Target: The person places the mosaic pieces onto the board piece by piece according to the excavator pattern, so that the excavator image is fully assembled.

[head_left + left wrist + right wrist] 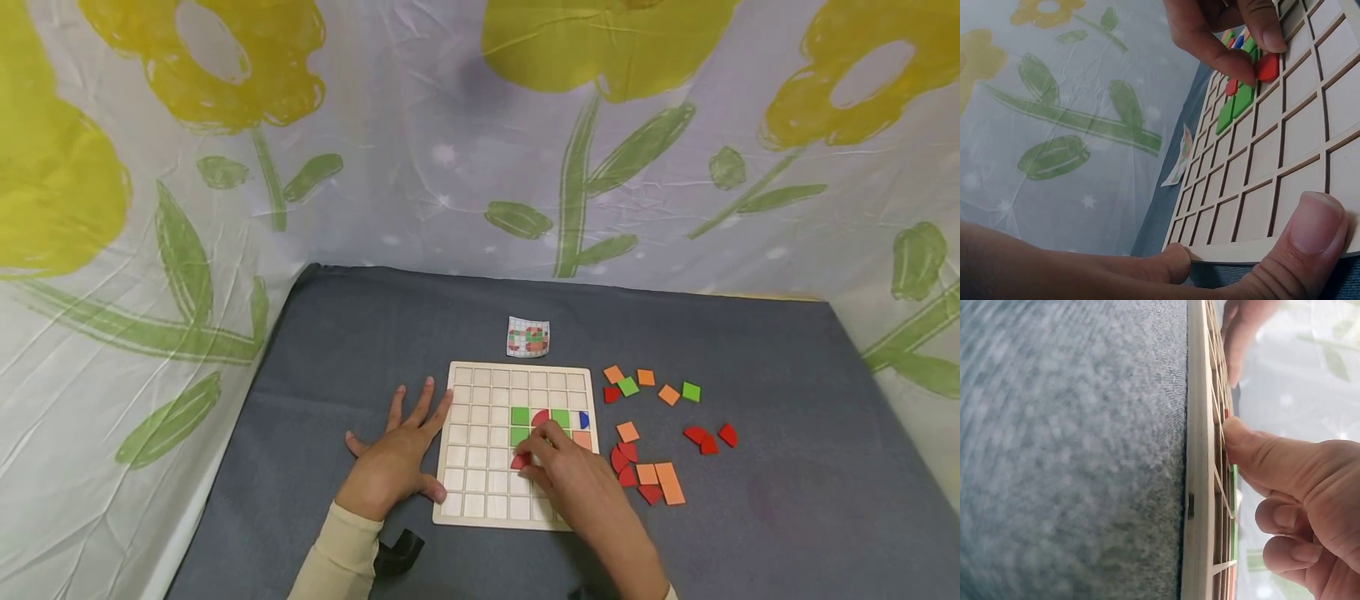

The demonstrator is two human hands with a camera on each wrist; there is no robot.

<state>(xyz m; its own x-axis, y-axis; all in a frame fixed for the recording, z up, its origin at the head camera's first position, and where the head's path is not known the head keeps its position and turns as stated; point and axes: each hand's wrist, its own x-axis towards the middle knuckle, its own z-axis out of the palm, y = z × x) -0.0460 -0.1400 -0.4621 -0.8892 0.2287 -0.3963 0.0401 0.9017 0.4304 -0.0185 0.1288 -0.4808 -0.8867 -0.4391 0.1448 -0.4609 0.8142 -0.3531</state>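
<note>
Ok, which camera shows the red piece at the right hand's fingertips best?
The left wrist view: there the red piece shows largest, between thumb and finger of the right hand. The head view shows it small, partly covered by the fingers. The right wrist view shows only a thin sliver by the thumb tip.

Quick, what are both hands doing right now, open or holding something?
Left hand: open, fingers spread, at the board's left edge.
Right hand: closed, pinching a red piece over the board.
</note>
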